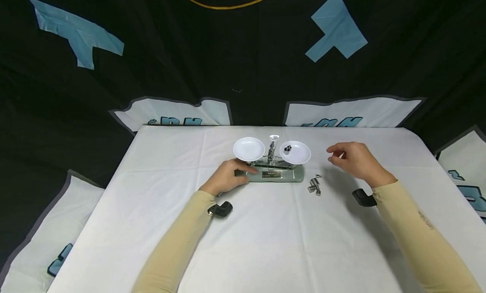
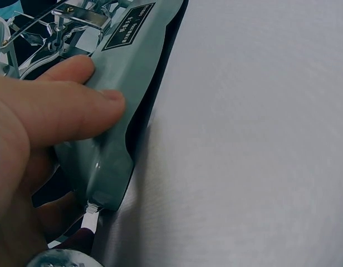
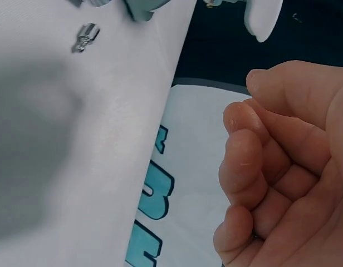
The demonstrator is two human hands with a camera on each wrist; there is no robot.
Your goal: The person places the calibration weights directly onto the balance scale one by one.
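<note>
A grey-green two-pan balance scale [image 1: 292,175] stands at the table's far middle. My left hand [image 1: 228,175] grips the left end of its base; the left wrist view shows the thumb [image 2: 77,114] along the front face and fingers curled behind the end. The left white pan [image 1: 248,149] is bare. On the right white pan [image 1: 301,153] sit small metal weights [image 1: 287,149], too small to count. Several more metal weights [image 1: 314,185] lie on the cloth right of the base. Above the table, right of the scale, my right hand [image 1: 353,161] hovers with loosely curled fingers, holding nothing.
A white cloth covers the table [image 1: 258,242]. Behind it hangs a black curtain [image 1: 228,65] with blue patches, and white panels with blue lettering [image 1: 349,114] flank the table. A metal post [image 1: 271,149] rises between the pans.
</note>
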